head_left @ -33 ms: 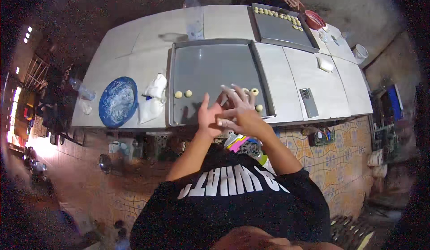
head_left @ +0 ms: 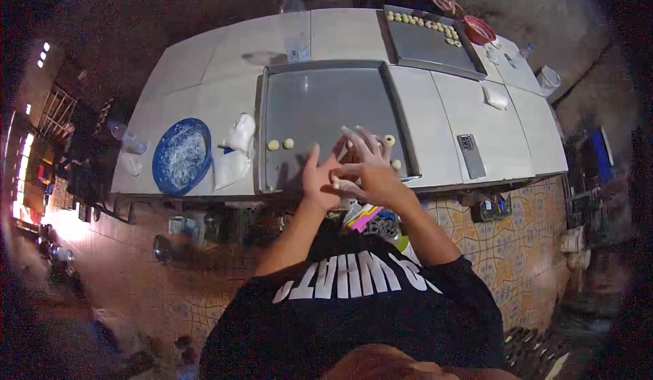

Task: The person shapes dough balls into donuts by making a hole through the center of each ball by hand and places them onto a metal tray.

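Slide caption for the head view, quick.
Left hand and white-dusted right hand close together over a grey rectangular metal tray holding round pale-yellow dough pieces.

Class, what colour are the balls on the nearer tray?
The balls are pale yellow; see head view.

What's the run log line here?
left hand: open; right hand: over left palm, fingers spread; between palms: hidden; near baking tray: dough balls

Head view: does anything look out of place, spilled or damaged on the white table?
Nothing looks clearly spilled or damaged. The grey rectangular phone on the white table seems out of place: an electronic device beside the grey metal tray holding small round pale-yellow pieces.
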`<state>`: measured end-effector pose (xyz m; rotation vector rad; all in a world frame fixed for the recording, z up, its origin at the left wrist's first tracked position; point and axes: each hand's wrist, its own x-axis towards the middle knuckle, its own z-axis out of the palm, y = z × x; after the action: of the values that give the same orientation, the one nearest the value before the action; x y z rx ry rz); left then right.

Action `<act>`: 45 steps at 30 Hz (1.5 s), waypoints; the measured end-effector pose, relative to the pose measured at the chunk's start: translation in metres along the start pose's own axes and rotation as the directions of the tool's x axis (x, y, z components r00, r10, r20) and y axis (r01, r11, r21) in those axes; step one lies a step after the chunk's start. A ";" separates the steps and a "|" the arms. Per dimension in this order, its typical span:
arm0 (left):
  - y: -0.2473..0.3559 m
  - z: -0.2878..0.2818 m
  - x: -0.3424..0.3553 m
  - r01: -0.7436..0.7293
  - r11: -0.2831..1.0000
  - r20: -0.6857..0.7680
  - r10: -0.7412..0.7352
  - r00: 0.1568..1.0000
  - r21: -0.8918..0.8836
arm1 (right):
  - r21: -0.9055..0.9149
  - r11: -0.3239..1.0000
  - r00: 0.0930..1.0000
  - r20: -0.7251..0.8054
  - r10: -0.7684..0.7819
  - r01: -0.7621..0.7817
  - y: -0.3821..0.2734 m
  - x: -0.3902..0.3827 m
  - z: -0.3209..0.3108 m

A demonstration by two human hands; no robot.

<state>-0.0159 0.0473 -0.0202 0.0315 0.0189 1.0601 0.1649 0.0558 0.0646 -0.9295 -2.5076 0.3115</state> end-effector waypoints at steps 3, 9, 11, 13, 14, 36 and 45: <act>-0.004 0.005 0.005 0.007 1.000 0.000 -0.007 1.000 -0.021 | 0.032 0.999 0.998 0.054 0.034 -0.035 -0.003 -0.003 0.001; -0.010 0.015 0.004 -0.089 0.989 -0.176 0.109 0.978 0.119 | -0.039 0.997 0.993 0.097 0.065 -0.061 -0.005 -0.002 0.003; -0.008 0.007 0.006 -0.080 0.993 -0.138 0.092 0.986 0.087 | -0.007 0.999 0.993 0.115 0.035 -0.034 0.002 -0.006 0.005; -0.003 0.002 0.003 -0.014 0.996 0.004 0.013 1.000 0.085 | 0.008 1.000 0.996 0.092 0.018 -0.019 0.003 -0.005 0.000; -0.002 0.001 0.002 -0.018 0.996 0.002 0.018 1.000 0.091 | 0.011 0.999 0.996 0.078 0.031 -0.032 0.003 -0.006 0.003; -0.009 0.014 0.005 -0.059 0.994 -0.067 0.065 0.996 0.095 | 0.041 0.999 0.996 0.085 0.005 -0.008 0.004 -0.011 0.000; -0.020 0.017 -0.002 -0.082 0.993 -0.179 0.095 0.979 0.079 | 0.068 0.997 0.998 0.035 0.043 -0.045 0.000 -0.014 0.013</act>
<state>0.0009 0.0355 -0.0043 -0.0004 0.2230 1.1487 0.1678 0.0455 0.0488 -0.9603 -2.4933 0.4281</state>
